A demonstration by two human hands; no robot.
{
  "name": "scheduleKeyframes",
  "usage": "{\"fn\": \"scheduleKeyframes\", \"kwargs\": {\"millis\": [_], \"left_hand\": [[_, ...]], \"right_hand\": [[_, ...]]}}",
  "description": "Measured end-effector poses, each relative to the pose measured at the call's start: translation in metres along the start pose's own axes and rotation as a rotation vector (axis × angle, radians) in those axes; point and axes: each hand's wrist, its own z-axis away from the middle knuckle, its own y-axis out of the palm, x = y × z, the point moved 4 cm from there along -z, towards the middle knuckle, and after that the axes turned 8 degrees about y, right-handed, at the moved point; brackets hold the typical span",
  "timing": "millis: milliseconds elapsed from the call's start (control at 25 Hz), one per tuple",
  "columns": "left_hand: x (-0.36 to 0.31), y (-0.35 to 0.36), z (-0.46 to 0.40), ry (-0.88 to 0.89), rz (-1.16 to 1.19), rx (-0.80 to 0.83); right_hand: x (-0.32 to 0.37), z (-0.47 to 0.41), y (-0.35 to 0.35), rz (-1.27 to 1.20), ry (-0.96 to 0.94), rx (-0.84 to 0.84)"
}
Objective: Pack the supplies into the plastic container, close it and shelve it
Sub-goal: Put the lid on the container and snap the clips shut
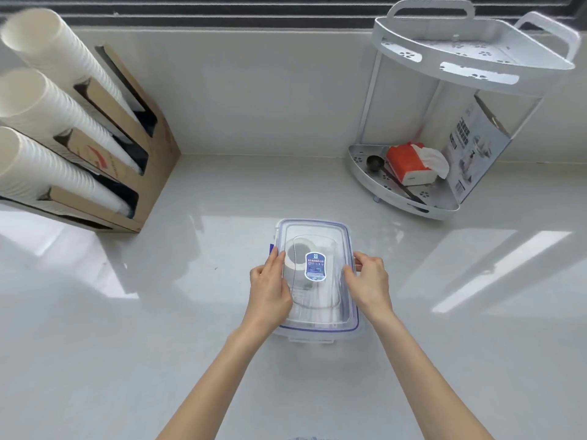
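A clear plastic container with a blue-trimmed lid and a blue label sits on the white counter in the middle of the view. The lid lies on top of it. Through the lid I see a white roll and other pale items that are hard to tell apart. My left hand rests on the lid's left edge, fingers over the side. My right hand presses on the lid's right edge, fingers curled at the side clasp.
A white two-tier corner shelf stands at the back right, holding an orange tissue pack, a black scoop and a printed box. A cardboard holder with stacked white paper cups stands at the left.
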Motion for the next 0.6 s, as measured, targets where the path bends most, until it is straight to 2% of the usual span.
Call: {"fn": "scheduleKeyframes", "kwargs": {"millis": [600], "left_hand": [[0.011,0.002,-0.002,-0.047,0.065,-0.008]], "right_hand": [[0.007,0.008,-0.007,-0.099,0.051,0.025]]}}
